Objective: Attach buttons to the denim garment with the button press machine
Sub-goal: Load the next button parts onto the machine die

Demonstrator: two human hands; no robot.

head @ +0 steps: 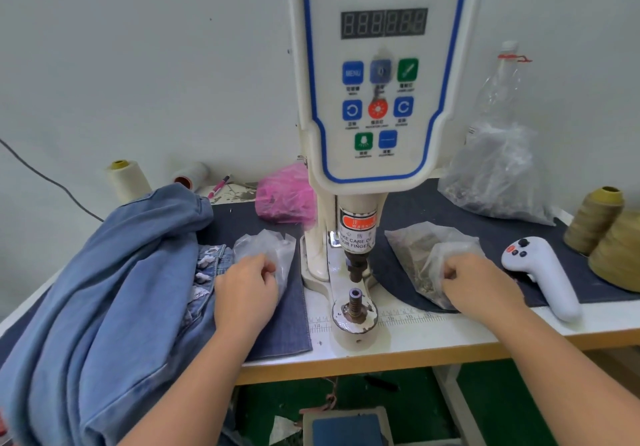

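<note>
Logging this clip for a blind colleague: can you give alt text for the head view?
A person's left hand and right hand each reach into a clear plastic bag, one left and one right of a white servo button machine. A blue denim garment is heaped at the left; nothing sits on the lower die.

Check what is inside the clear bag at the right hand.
The clear plastic bag holds a heap of small metallic pieces, likely button parts, too small to tell apart. The right hand has its fingers curled at the bag's opening, and the fingertips and whatever they pinch are hidden.
</note>
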